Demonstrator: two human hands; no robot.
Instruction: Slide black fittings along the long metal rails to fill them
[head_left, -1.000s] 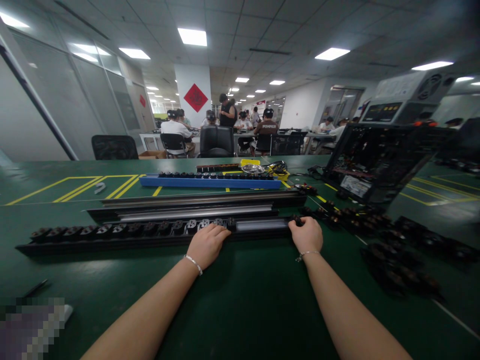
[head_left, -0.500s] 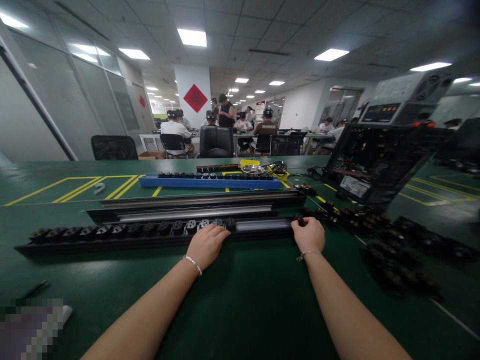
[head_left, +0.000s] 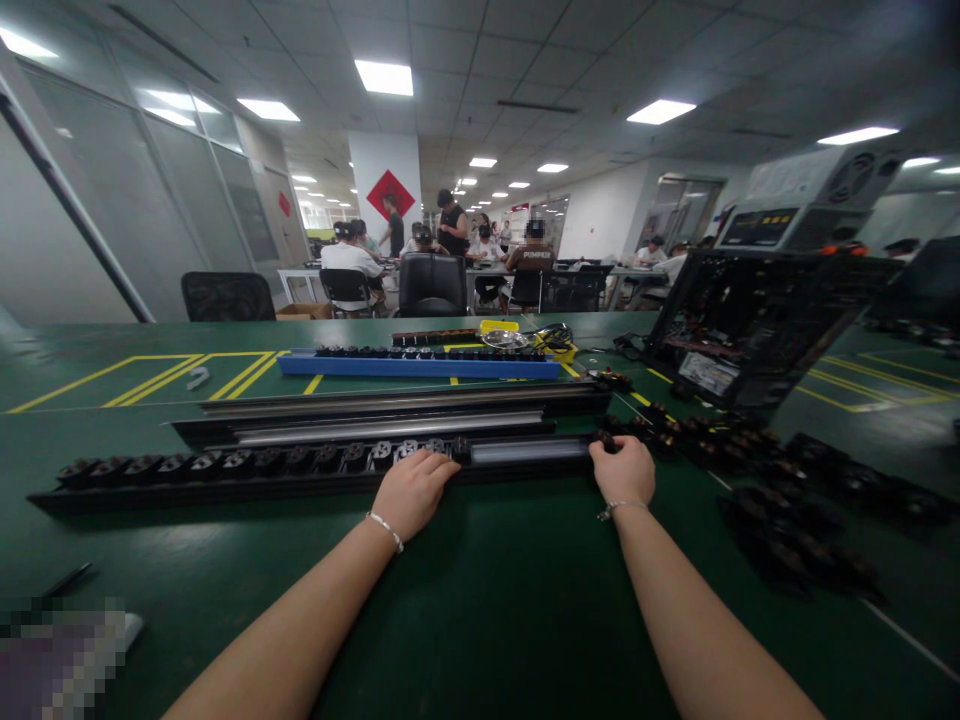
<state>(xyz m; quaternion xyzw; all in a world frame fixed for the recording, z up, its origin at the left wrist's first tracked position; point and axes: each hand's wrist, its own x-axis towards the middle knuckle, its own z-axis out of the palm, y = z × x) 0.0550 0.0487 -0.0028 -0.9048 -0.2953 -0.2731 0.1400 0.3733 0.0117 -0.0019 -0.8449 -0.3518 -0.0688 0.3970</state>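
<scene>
A long black rail point(head_left: 225, 492) lies across the green table, its left part filled with a row of black socket modules point(head_left: 236, 462). My left hand point(head_left: 412, 490) rests on the rail near its middle, fingers closed over the modules there. Right of that hand a bare, shiny stretch of channel point(head_left: 525, 452) shows. At the rail's right end my right hand point(head_left: 626, 470) pinches a small black module point(head_left: 604, 438) between thumb and fingers. Two more dark rails with metallic strips point(head_left: 390, 428) lie just behind.
A blue rail point(head_left: 420, 367) with modules lies farther back, near a yellow tray point(head_left: 499, 327) and cables. Loose black modules point(head_left: 750, 440) spread over the right side, before an open computer case point(head_left: 750, 330). People sit at tables beyond.
My right hand has moved slightly right with the small module. My left hand has stayed in place. In the background a standing person has come into view by the pillar.
</scene>
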